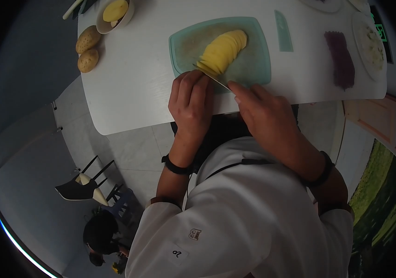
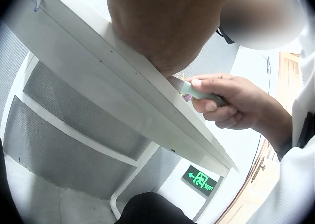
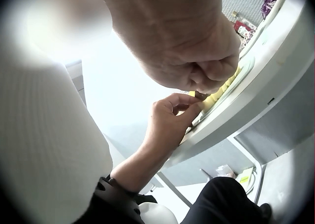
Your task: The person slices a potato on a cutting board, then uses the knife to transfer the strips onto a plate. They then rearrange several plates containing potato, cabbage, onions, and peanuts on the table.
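A sliced peeled potato [image 1: 223,48] lies fanned out on a pale green cutting board [image 1: 256,58] near the table's front edge. At its near end my left hand [image 1: 191,99] holds the potato, fingers bent over it; the right wrist view shows the thumb and fingertips of that left hand [image 3: 170,118] pinching it. My right hand [image 1: 267,111] grips a knife [image 1: 217,82] whose thin blade slants across the near end of the slices, close to the left fingertips. Its light green handle [image 2: 199,94] shows in the left wrist view, wrapped by the right fingers.
Two unpeeled potatoes [image 1: 87,48] sit at the table's left, below a bowl [image 1: 128,18] with a peeled potato. Right of the board lie a green knife-shaped piece [image 1: 283,31], purple shreds [image 1: 339,58] and a plate [image 1: 360,44] of pale pieces. A chair [image 1: 80,187] stands behind left.
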Tool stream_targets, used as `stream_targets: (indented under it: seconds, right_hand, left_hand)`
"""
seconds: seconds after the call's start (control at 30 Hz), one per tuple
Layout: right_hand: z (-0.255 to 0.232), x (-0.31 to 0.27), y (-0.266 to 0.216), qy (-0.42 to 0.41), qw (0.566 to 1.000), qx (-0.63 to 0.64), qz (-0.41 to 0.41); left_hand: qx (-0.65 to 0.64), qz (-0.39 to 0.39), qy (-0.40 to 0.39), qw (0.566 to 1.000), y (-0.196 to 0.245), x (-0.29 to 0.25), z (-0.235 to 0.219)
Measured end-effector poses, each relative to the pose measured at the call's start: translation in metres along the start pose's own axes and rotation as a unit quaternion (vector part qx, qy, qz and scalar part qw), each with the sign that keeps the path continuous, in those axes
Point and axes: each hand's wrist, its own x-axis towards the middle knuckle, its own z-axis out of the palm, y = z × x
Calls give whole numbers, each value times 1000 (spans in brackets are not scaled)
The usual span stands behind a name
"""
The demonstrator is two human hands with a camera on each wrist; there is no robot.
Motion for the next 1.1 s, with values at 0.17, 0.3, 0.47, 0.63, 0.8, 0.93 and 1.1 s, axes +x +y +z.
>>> stream_targets:
  seconds: [0.17,0.3,0.47,0.63,0.8,0.93,1.1]
  right_hand:
    - [-2,4,0,-9,1000,0,-3]
    - [-4,7,0,-28,1000,-2,4]
    - [-4,9,1,-32,999,2,2]
    - [6,11,7,-31,1000,6,4]
    - [9,12,7,-24,1000,-1,8]
    - [8,10,4,-32,995,64,64]
    - [9,6,4,-10,995,76,61]
  left_hand:
    - [-1,-3,-1,1000,0,1,-1]
    - [-6,-3,-3,1000,0,1,-1]
    - [-10,-6,-5,1000,0,1,-2]
    - [-14,-6,-8,1000,1,2,-2]
    - [-12,-8,-3,1000,1,1,0]
    - [-15,-4,-1,1000,-1,0,0]
    - [-19,13,10,1000,-3,-2,1]
